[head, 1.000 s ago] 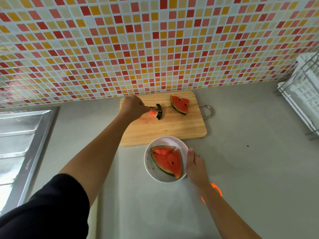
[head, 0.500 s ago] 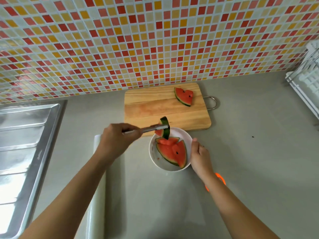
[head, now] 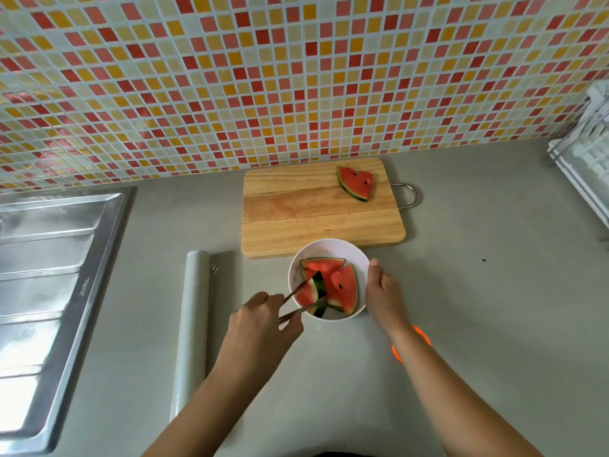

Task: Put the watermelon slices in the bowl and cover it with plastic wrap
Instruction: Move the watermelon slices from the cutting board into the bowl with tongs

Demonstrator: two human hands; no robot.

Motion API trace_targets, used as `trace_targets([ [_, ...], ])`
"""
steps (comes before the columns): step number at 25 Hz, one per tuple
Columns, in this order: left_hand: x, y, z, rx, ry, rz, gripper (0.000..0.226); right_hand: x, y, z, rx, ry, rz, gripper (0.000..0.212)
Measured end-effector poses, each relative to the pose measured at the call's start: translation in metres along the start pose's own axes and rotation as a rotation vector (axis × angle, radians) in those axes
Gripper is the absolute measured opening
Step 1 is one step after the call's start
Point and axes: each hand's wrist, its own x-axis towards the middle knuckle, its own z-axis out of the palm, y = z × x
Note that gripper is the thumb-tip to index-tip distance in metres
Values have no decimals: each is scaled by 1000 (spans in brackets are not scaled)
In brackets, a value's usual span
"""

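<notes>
Back: wall point(head: 296, 77) of small mosaic tiles in red, orange, yellow and white, across the full width. Below it: counter point(head: 478, 308), flat matte grey, meeting the wall at the rear. Far left, a steel sink point(head: 49, 275) is set into the counter, its ribbed drainer showing. At the far right edge is a white rack point(head: 586, 173), cut off by the frame.

Centre rear: wooden board point(head: 313, 219) lying flat near the wall, with a metal loop handle point(head: 412, 194) on its right end. One slice point(head: 356, 183) lies flat on the board's back right corner, rind toward the left, well apart from the bowl.

Left of the bowl: wrap roll point(head: 192, 324) lying on the counter between sink and bowl, touching neither, its long axis running away from the person.

Centre: white bowl point(head: 329, 247) on the counter, far rim at the board's near edge; touching or not, cannot tell. Inside it are flat slices point(head: 346, 291), overlapping, at least two. A held slice point(head: 313, 291) stands on edge at the near left, dark rind showing.

The left hand point(head: 260, 321) is curled round the tongs point(head: 296, 301). The tong arms lie either side of the held slice, clamped on it, inside the bowl. The right hand point(head: 384, 295) holds the bowl's right wall, thumb at the rim.

An orange object point(head: 421, 338) lies mostly hidden under the right wrist; cannot tell what it is. A dark speck point(head: 483, 260) sits on the counter right of the bowl.
</notes>
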Motion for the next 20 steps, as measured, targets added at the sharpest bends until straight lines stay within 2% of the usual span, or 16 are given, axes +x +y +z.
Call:
trace_targets([
  [3,1,2,-9,66,7,13,26,0,-1,-1,7,-14,17,48],
  [6,15,-5,-32,-36,83,48,38,0,-2,-2,8,-32,16,46],
  [7,27,-8,-39,-75,137,52,37,1,-2,-3,2,-43,23,46],
  [9,64,-14,-44,-171,192,36,20,2,-2,-4,-16,-55,44,48],
  [10,87,-16,-42,-221,164,15,16,2,-3,-5,-20,-52,48,50],
  [14,172,-25,-7,-313,-48,-21,25,0,3,-16,2,-3,76,53],
  [20,258,-22,26,-376,-93,-116,33,2,9,-17,7,14,82,47],
])
